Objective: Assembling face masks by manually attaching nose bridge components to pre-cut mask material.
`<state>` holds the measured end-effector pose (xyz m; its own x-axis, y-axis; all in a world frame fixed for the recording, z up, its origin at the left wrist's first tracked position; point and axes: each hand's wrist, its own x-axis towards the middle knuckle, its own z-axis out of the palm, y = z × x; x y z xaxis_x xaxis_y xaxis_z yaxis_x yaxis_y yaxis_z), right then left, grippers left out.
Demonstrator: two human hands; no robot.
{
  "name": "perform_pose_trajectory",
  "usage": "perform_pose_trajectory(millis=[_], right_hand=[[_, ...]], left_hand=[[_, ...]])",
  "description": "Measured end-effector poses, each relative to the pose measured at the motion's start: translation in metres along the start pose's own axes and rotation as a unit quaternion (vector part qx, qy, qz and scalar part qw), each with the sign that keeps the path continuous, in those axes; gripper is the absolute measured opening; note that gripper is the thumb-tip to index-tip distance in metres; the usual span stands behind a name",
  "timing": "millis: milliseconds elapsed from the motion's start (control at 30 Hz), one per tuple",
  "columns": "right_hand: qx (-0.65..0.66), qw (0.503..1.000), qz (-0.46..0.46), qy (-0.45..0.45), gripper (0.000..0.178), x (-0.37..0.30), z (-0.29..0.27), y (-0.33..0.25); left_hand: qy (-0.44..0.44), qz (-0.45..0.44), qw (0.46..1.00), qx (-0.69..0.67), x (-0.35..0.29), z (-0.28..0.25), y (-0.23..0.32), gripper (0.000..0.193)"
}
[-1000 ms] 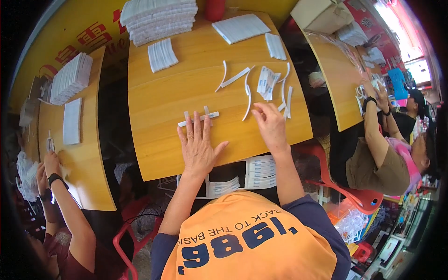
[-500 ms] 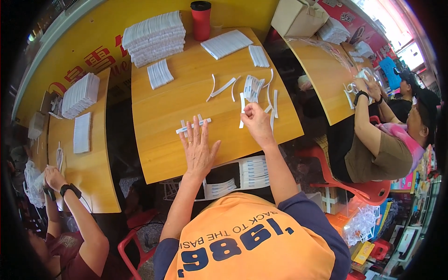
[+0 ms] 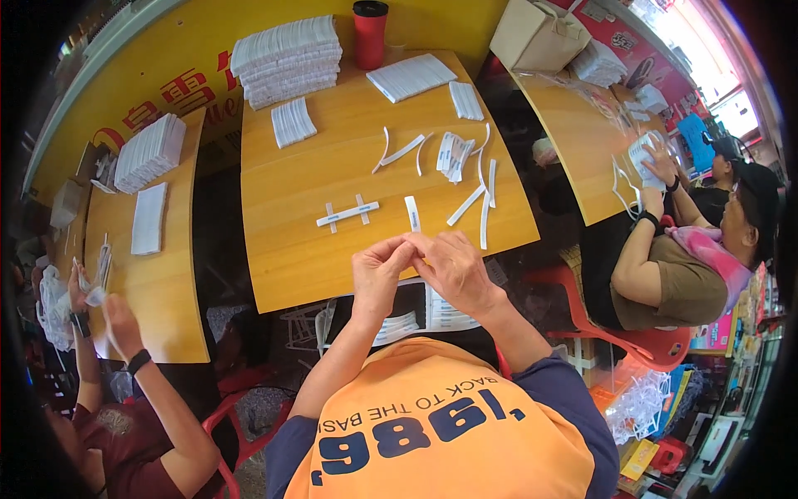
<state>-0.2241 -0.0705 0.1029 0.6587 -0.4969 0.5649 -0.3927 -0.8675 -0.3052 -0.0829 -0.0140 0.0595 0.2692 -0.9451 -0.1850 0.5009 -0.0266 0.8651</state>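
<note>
My left hand (image 3: 381, 270) and my right hand (image 3: 459, 268) meet at the table's near edge, fingertips pinched together. A short white strip (image 3: 413, 214) with a blue mark sticks up beyond the fingers; its lower end is hidden in both hands. Farther left on the table lies a long white strip (image 3: 347, 214) with blue print, two short translucent pieces crossing it. Right of centre rests a small fanned bunch of white blue-printed strips (image 3: 453, 156). Narrow white backing-like strips (image 3: 404, 153) lie scattered around the bunch.
A tall stack of white strips (image 3: 287, 62), a red tumbler (image 3: 370, 35) and flat bundles (image 3: 411, 77) stand at the table's far side. More printed strips (image 3: 449, 312) lie below its near edge. People work at tables left (image 3: 179, 291) and right (image 3: 557, 125).
My left hand has left the crossed strip and moved right. My right hand has come down from beside the bunch, and both now pinch a short strip together.
</note>
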Motion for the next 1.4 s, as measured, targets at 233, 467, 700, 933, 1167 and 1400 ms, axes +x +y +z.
perform_pose_trajectory(millis=[233,467,700,933,1167,1400], right_hand=[[0.258,0.938,0.227,-0.052,0.037,-0.008,0.0,-0.004],[0.33,0.871,0.363,0.02,0.022,-0.014,0.015,0.004],[0.288,0.881,0.374,-0.002,0.02,-0.008,0.02,0.01],[0.286,0.881,0.365,-0.097,0.017,-0.001,0.019,0.017],[0.206,0.934,0.273,-0.102,0.017,0.017,0.029,0.004],[0.118,0.987,0.079,-0.075,0.024,0.039,0.072,0.02]], left_hand=[[0.005,-0.11,0.987,-0.118,0.0,-0.01,-0.003,0.016],[0.059,-0.124,0.985,-0.106,0.004,-0.007,-0.007,0.013],[0.016,-0.086,0.996,-0.031,0.003,-0.009,-0.019,0.014],[0.039,-0.019,0.998,0.042,0.011,-0.019,-0.01,0.019],[0.108,0.001,0.994,0.02,0.013,-0.028,-0.006,0.013],[0.183,0.045,0.975,0.117,0.017,-0.064,-0.004,0.03]])
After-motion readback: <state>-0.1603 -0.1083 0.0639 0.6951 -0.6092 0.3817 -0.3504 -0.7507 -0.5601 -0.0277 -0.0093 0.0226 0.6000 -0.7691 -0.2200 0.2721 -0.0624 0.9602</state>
